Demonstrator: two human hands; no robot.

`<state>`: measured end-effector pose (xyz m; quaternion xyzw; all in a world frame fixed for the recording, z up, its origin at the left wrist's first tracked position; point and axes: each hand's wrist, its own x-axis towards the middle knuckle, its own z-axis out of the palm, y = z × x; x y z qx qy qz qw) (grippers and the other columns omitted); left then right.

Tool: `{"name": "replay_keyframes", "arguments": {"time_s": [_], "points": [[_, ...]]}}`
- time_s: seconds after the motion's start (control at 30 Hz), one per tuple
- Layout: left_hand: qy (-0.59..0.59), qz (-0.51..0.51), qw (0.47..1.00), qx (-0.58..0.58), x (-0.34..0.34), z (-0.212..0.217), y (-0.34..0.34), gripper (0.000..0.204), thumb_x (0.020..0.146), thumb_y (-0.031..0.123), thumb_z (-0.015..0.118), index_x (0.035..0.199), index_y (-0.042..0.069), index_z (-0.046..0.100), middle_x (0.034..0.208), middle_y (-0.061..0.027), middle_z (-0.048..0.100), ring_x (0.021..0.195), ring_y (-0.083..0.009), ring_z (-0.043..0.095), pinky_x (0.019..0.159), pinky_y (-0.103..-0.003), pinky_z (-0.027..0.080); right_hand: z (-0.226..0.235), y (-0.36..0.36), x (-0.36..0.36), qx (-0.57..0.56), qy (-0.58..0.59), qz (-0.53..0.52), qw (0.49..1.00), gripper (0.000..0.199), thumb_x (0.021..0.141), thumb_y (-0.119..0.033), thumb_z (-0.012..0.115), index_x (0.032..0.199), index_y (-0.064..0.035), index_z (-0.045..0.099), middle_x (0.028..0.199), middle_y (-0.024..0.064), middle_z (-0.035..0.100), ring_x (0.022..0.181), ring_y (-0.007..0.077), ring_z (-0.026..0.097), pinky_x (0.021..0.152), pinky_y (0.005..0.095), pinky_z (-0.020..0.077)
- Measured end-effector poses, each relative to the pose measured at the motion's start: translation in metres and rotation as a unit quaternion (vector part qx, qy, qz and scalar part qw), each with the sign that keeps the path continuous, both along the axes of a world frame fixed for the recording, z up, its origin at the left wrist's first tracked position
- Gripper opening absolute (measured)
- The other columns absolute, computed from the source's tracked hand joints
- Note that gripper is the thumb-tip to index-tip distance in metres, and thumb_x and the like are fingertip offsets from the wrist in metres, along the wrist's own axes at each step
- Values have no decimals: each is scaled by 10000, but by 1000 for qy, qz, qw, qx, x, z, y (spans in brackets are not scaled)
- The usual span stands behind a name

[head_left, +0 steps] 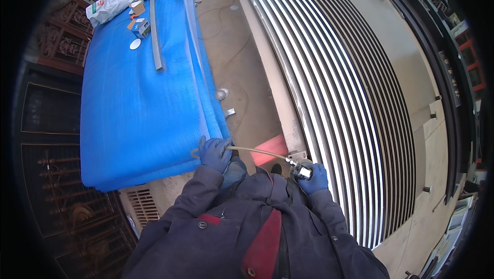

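Slats: the slatted panel is laid out along the right side; bright strips are seen nearer the hands and dark ones on the far side, so part of the surface may be judged finished, though whether the brightness is owed to work or to light cannot be told.
Remaining work: the darker strips may be judged as left to be treated; no firm count of done and undone can be made.
Hand tool: the hose-fed tool is held low in front of the body, just beside the panel's near left edge; whether the panel is touched by its underside cannot be told.
Right glove: the tool's body is gripped by the right hand, with the fingers bent around it and partly hidden.
Left glove: the hose is held by the left hand, with the fingers curled closely around it; a short loop is left on the hand's far side.
Hose line: a slight arch is formed between the two hands, and the tool is met at a metal fitting.
Blue cover: a bar, a small box and a white disc are set on the blue sheeting, well apart from the tool.
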<state>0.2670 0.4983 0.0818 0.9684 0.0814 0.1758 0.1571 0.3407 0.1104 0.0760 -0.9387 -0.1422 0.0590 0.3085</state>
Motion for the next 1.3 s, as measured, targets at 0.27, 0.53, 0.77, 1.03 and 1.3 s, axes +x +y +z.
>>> {"name": "replay_keyframes", "arguments": {"time_s": [0.27, 0.53, 0.77, 1.03, 1.3], "points": [[180, 66, 966, -176, 2, -14, 128, 235, 883, 253, 764, 1097, 157, 781, 978, -108, 733, 942, -331, 672, 860, -464, 522, -28, 133, 11, -27, 55, -29, 998, 495, 680, -364, 926, 1055, -155, 679, 1125, 163, 646, 1058, 380, 624, 894, 486, 534], [115, 151, 899, -395, 31, 14, 199, 233, 894, 115, 772, 1121, 63, 781, 895, -82, 735, 723, -174, 682, 625, -331, 534, -23, 220, 66, 4, 27, 1, 1000, 512, 684, -323, 909, 1094, -105, 692, 1166, 190, 645, 1072, 411, 635, 935, 492, 533], [122, 166, 848, -488, 74, 22, 220, 252, 928, 120, 768, 1165, 33, 771, 844, -41, 709, 650, -86, 618, 564, -274, 504, -14, 257, 136, -10, 36, -18, 999, 561, 703, -390, 915, 1129, -106, 685, 1222, 192, 634, 1138, 398, 614, 948, 492, 536], [106, 144, 890, -419, 168, 24, 249, 394, 928, 180, 776, 1293, 42, 725, 949, -73, 734, 815, -110, 662, 743, -306, 553, -8, 294, 285, 61, -33, 4, 998, 559, 627, -206, 930, 1082, -52, 644, 1054, 158, 642, 1001, 335, 659, 886, 427, 556], [44, 55, 779, -623, 376, 140, 286, 475, 1015, 212, 694, 1444, 43, 583, 862, -35, 651, 711, -88, 575, 646, -264, 497, 17, 332, 467, 387, 452, 37, 803, 511, 787, -103, 843, 1233, -14, 610, 985, 69, 691, 872, 187, 709, 809, 332, 592]]}}
